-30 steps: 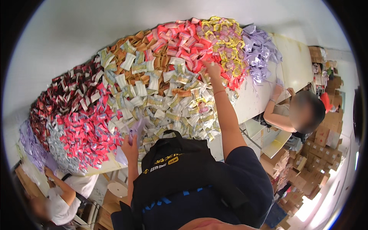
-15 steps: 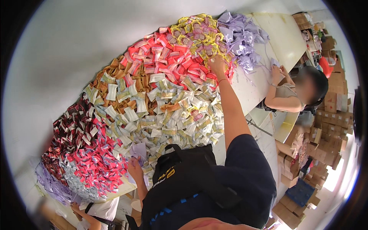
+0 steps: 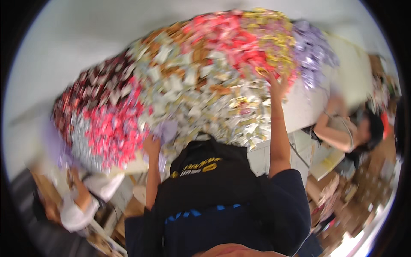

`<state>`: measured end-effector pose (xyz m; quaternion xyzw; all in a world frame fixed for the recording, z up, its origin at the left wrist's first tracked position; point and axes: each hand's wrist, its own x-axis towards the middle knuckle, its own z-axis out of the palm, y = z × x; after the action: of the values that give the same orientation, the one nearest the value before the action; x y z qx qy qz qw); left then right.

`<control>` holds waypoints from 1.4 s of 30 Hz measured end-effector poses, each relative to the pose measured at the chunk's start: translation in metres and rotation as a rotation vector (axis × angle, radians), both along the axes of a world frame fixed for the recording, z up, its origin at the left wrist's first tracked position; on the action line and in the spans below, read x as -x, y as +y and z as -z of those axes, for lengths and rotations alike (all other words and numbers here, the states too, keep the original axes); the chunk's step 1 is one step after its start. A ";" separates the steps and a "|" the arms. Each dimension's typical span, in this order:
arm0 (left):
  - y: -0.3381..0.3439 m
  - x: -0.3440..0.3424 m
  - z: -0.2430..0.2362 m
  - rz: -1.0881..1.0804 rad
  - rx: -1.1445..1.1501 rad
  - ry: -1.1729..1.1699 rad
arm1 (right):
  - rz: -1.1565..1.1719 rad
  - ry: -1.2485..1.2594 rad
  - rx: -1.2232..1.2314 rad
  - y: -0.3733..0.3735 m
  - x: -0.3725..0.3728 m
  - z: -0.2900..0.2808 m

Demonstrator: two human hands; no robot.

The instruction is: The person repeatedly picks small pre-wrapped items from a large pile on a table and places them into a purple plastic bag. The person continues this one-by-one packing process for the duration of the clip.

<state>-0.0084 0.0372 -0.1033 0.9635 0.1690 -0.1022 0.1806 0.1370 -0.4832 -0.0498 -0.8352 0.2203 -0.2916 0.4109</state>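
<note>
Landmark: white table (image 3: 306, 107), the reference for all positions below.
Packet heap (image 3: 192, 81): small flat sachets piled across the table top, sorted in colour bands; the picture is blurred, so single packets are hard to separate.
Dark red and pink packets (image 3: 102, 115): left end of the table.
Silver and gold packets (image 3: 205, 107): middle of the table, near edge.
Red packets (image 3: 227, 34): far side, right of middle.
Yellow packets (image 3: 269, 30): just right of the red band.
Lilac packets (image 3: 312, 51): right end of the heap.
Lilac packet bundle (image 3: 165, 130): near edge, touching the left hand (image 3: 150, 145).
Cardboard boxes (image 3: 364, 205): brown, stacked on the floor, right of the table.
</note>
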 end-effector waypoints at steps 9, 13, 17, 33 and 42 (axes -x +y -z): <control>-0.051 0.005 -0.044 -0.056 0.589 -0.109 | -0.556 0.537 -1.055 0.250 0.123 -0.077; -0.070 0.014 -0.025 -0.132 0.734 -0.250 | -0.696 0.408 -0.928 0.277 0.137 -0.071; -0.083 0.016 -0.042 -0.190 0.785 -0.267 | -0.668 0.306 -0.070 0.265 0.148 -0.035; -0.149 0.020 -0.111 0.312 0.870 -0.353 | -1.077 0.685 -0.916 0.249 0.161 0.056; -0.140 0.011 -0.078 0.227 0.808 -0.274 | -0.521 0.661 -2.056 0.221 0.146 -0.014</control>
<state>-0.0196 -0.1029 -0.0256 0.8327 -0.0169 -0.0504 0.5512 -0.0092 -0.2618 -0.0358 -0.1543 0.2738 0.3623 0.8775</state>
